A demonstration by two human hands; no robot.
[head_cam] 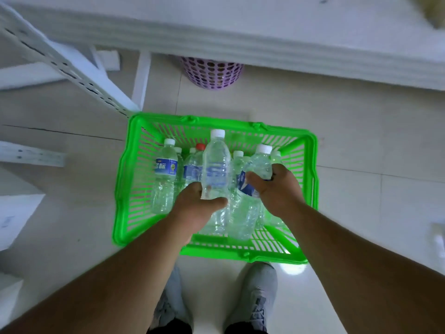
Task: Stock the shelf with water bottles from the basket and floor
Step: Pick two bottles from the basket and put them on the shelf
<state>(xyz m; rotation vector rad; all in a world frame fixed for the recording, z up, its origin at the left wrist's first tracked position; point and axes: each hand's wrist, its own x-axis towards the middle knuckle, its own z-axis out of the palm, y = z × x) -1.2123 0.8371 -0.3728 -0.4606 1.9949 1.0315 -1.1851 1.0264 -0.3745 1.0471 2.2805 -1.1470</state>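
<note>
Clear, ribbed plastic made up every bottle in the green basket [125,165], which sat on the pale tiled floor [361,131] just in front of the person's grey shoes [252,295]. The left hand [192,208] gripped one bottle [215,165] low on its body, thumb and fingers [216,204] curled round it, so that it stood upright above the others, its white cap [217,133] topmost and a faint blue label across its middle. The right hand [277,186] held a second bottle [255,179], fingers wrapped round its upper half and thumb [252,178] pressed across the torn blue-and-white label; this one leaned slightly to the right and had a white cap too. Further bottles stood in the basket: at the left, one with a dark blue label bearing white characters [166,174], and behind the lifted bottle, one with a red cap [200,146]. The basket was a lattice of thin slats with a thick glossy rim and folded handles. Beyond it, a purple round bin [212,73] with a perforated wall stood under the edge of a white shelf [240,32], whose slotted metal upright [72,68] ran diagonally at the left.
</note>
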